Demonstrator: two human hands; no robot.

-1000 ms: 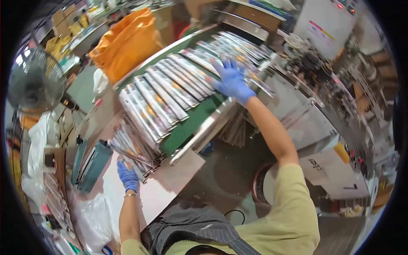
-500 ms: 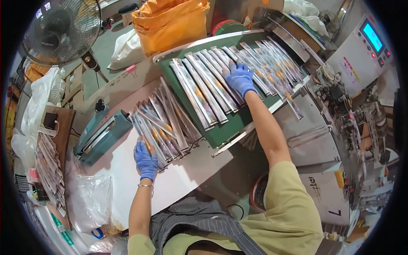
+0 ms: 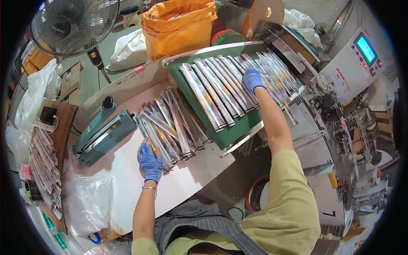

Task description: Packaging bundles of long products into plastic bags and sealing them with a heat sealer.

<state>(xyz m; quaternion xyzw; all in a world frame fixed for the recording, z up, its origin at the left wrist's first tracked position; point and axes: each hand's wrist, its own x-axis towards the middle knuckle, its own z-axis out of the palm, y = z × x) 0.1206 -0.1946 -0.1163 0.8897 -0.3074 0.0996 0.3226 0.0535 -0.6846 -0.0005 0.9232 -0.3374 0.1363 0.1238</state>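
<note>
My right hand [image 3: 253, 79], in a blue glove, is on the row of long slim printed packets [image 3: 212, 93] that lie side by side on a green conveyor belt [image 3: 227, 135]. Its fingers are bent together and press down on packets, their tips partly hidden. My left hand [image 3: 150, 163], gloved the same, lies with fingers stretched out against the near left edge of a loose heap of such packets [image 3: 170, 127] on the white table [image 3: 191, 172]. Some packets in that heap lie crosswise.
Left of the heap stands a teal bench sealer [image 3: 106, 136]. Clear plastic bags [image 3: 90, 199] lie nearer. More packets [image 3: 46, 170] fill a wooden rack at far left. An orange sack [image 3: 180, 32] and a fan [image 3: 72, 27] stand behind; a machine with a lit screen [image 3: 366, 49] is at right.
My right hand has moved right along the belt's packets, and its spread fingers have drawn together. My left hand stays at the heap's edge. The whole view has shifted slightly.
</note>
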